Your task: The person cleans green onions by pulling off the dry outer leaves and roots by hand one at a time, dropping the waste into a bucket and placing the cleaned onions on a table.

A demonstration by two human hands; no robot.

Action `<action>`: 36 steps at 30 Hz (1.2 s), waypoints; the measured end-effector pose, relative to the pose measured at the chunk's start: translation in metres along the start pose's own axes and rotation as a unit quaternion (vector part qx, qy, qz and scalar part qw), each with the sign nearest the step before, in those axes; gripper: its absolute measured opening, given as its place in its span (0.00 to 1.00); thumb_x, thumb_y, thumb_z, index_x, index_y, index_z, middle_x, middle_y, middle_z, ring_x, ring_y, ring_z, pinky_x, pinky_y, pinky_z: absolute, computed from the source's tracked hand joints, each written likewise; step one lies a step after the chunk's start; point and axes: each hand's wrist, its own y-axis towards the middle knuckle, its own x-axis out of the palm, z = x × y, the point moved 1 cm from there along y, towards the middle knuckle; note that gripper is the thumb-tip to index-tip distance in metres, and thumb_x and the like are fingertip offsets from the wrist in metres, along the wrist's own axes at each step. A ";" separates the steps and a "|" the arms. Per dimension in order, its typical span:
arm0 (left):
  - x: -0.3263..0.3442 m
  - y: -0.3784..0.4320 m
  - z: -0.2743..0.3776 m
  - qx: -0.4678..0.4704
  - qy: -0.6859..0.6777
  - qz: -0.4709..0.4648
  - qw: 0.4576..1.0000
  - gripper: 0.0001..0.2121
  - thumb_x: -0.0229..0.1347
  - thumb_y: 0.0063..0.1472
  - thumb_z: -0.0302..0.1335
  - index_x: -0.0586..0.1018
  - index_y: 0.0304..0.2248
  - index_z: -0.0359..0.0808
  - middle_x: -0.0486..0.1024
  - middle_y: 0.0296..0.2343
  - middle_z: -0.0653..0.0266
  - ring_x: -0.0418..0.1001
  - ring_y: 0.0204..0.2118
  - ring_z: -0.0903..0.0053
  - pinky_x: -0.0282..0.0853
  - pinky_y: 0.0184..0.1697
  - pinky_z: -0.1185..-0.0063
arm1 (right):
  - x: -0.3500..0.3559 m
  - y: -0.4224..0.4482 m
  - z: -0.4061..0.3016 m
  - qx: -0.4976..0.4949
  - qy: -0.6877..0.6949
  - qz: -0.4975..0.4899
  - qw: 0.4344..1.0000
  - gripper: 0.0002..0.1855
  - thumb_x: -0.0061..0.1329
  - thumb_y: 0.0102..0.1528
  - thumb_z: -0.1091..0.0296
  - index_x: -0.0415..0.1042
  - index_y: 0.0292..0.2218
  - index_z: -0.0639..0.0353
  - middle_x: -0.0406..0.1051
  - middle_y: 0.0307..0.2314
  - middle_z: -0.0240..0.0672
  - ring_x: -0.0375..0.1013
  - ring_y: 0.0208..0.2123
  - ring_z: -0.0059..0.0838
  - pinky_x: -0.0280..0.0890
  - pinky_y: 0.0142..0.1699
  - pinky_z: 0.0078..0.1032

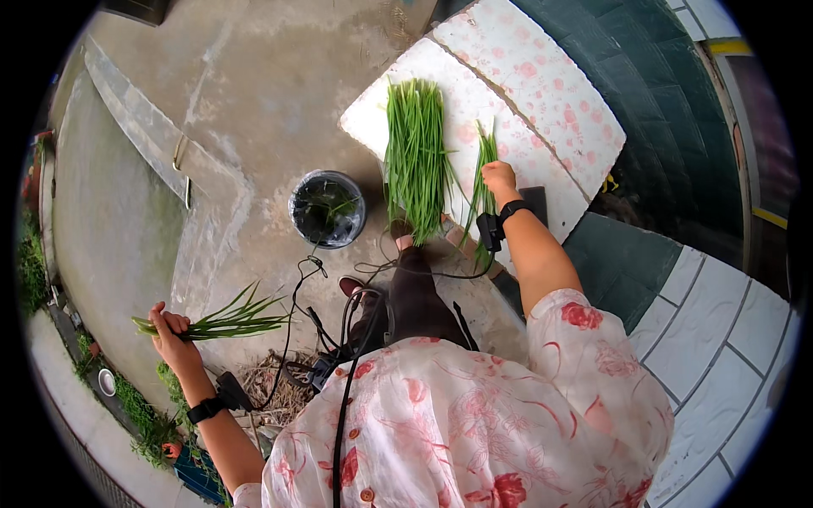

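My left hand [170, 329], out to the left, grips the pale ends of a small bunch of garlic chives [238, 322]; the green leaves point right. At the white, pink-flowered tabletop [527, 70], my right hand [500, 178] is closed around a second small bunch [486, 145]. Its pale ends stick out beyond my fist, and its leaves hang over the near edge, partly behind my wrist. Left of that hand lies a large pile of chives [416, 152], pale ends at the far side and leaf tips over the table's edge.
A bin with a plastic liner [327, 209] and some green scraps inside stands on the concrete floor [273, 108]. Black cables [375, 279] run between my wrists and waist. Dry twigs [276, 387] lie beside me, and a tiled wall [705, 330] is at right.
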 end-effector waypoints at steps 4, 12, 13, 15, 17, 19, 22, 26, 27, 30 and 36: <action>0.016 -0.007 -0.014 -0.040 0.055 -0.027 0.997 0.13 0.43 0.61 0.35 0.67 0.33 0.32 0.53 0.13 0.73 0.52 0.16 0.86 0.55 0.22 0.84 | -0.007 0.003 -0.033 0.010 -0.113 0.055 0.992 0.16 0.50 0.45 0.56 0.70 0.33 0.55 0.69 0.34 0.38 0.69 0.38 0.36 0.65 0.40 0.34; 0.041 -0.025 -0.016 -0.067 0.094 -0.054 0.992 0.10 0.43 0.61 0.32 0.69 0.30 0.33 0.55 0.13 0.74 0.52 0.15 0.87 0.54 0.21 0.85 | -0.003 0.011 -0.034 -0.024 -0.177 0.146 0.973 0.15 0.45 0.47 0.62 0.67 0.35 0.59 0.67 0.36 0.42 0.68 0.37 0.43 0.64 0.39 0.37; 0.041 -0.025 -0.016 -0.070 0.087 -0.056 0.992 0.10 0.43 0.61 0.32 0.69 0.30 0.33 0.55 0.13 0.74 0.52 0.15 0.87 0.54 0.21 0.85 | -0.007 0.005 -0.032 -0.026 -0.164 0.143 0.976 0.14 0.45 0.47 0.62 0.67 0.35 0.59 0.68 0.34 0.41 0.68 0.36 0.44 0.64 0.39 0.37; 0.039 -0.027 -0.018 -0.074 0.068 -0.063 0.993 0.10 0.43 0.61 0.32 0.69 0.30 0.33 0.55 0.12 0.74 0.52 0.15 0.87 0.54 0.21 0.85 | -0.017 -0.009 -0.029 -0.029 -0.138 0.141 0.980 0.13 0.44 0.47 0.62 0.68 0.34 0.59 0.70 0.31 0.41 0.69 0.35 0.45 0.64 0.38 0.37; 0.043 -0.026 -0.014 -0.074 0.073 -0.087 0.991 0.09 0.44 0.60 0.31 0.69 0.31 0.33 0.55 0.13 0.74 0.54 0.16 0.87 0.55 0.22 0.85 | -0.034 -0.025 -0.024 -0.055 -0.020 0.114 0.992 0.13 0.46 0.47 0.63 0.68 0.32 0.62 0.70 0.28 0.38 0.70 0.31 0.32 0.65 0.35 0.28; 0.047 -0.029 -0.009 -0.072 0.070 -0.114 0.988 0.09 0.45 0.60 0.31 0.69 0.31 0.33 0.56 0.13 0.74 0.55 0.16 0.87 0.55 0.22 0.86 | -0.054 -0.041 -0.025 -0.102 0.174 0.060 0.978 0.13 0.47 0.47 0.64 0.68 0.33 0.62 0.70 0.27 0.36 0.70 0.29 0.26 0.65 0.33 0.23; 0.055 -0.035 -0.001 -0.051 0.090 -0.166 0.981 0.09 0.46 0.59 0.30 0.70 0.31 0.32 0.59 0.13 0.73 0.56 0.15 0.87 0.55 0.21 0.85 | -0.101 -0.095 -0.055 -0.188 0.337 -0.095 0.918 0.09 0.45 0.51 0.69 0.69 0.34 0.64 0.70 0.26 0.32 0.68 0.26 0.17 0.63 0.32 0.16; 0.072 -0.041 0.023 -0.028 0.121 -0.244 0.962 0.08 0.48 0.57 0.29 0.73 0.31 0.32 0.63 0.13 0.73 0.56 0.14 0.89 0.49 0.17 0.88 | -0.134 -0.179 -0.128 -0.302 0.392 -0.233 0.837 0.09 0.43 0.52 0.71 0.69 0.35 0.65 0.70 0.25 0.30 0.67 0.24 0.17 0.63 0.32 0.16; 0.078 -0.042 0.030 -0.028 0.104 -0.269 0.957 0.07 0.49 0.57 0.28 0.73 0.30 0.32 0.65 0.15 0.72 0.57 0.14 0.89 0.50 0.17 0.88 | -0.134 -0.196 -0.146 -0.322 0.381 -0.258 0.827 0.10 0.43 0.52 0.70 0.69 0.36 0.65 0.69 0.25 0.30 0.67 0.24 0.17 0.63 0.32 0.16; 0.089 -0.046 0.047 -0.012 0.092 -0.313 0.945 0.06 0.49 0.56 0.26 0.75 0.31 0.33 0.70 0.17 0.71 0.60 0.15 0.90 0.55 0.17 0.89 | -0.117 -0.255 -0.198 -0.362 0.333 -0.350 0.798 0.10 0.45 0.52 0.69 0.69 0.36 0.65 0.69 0.23 0.30 0.68 0.24 0.18 0.64 0.31 0.16; 0.080 -0.057 0.075 0.038 0.080 -0.342 0.936 0.08 0.52 0.55 0.29 0.75 0.32 0.33 0.71 0.20 0.73 0.59 0.14 0.91 0.56 0.17 0.89 | -0.054 -0.366 -0.277 -0.437 0.231 -0.454 0.741 0.07 0.48 0.50 0.70 0.70 0.29 0.65 0.69 0.21 0.30 0.68 0.22 0.17 0.64 0.28 0.14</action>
